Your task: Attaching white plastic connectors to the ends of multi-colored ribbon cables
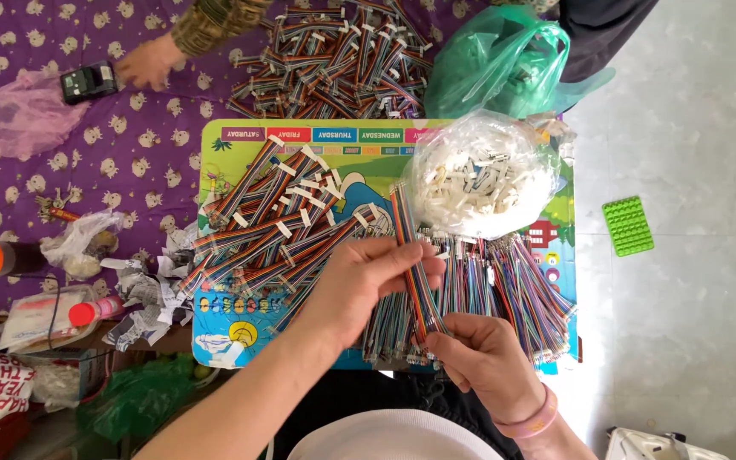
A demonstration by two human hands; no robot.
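Pinching one flat rainbow-coloured ribbon cable (411,255) between both hands: left hand (359,285) has thumb & fingers closed across its middle, right hand (479,358) is clamped on the lower end w/ fingertips together. Held that way the strip runs taut & near upright in the view, lifted clear of the rest, its far end reaching up toward the bag — prob. so it stays separate from the others.

Just under the hands, a loose row of same multicolour cables w/ bare ends (504,290) is fanned over the right part of a small colourful printed cartoon tray-table (223,341), close enough to grab w/o reaching. Left of that, a heap of cables w/ white paper tabs (274,213) lies crosswise, kept apart from the untabbed lot. Clear plastic bag of small white pieces (483,175) sits open at the table's top right, just beside the cable's far end.

Further out: green plastic bag (504,60), a bigger pile of tabbed cables (334,60) on the purple patterned cloth (129,145), where another person's hand (148,61) rests by a small black device (89,81). Green studded plastic mat (628,226) lies on the pale floor, well apart.
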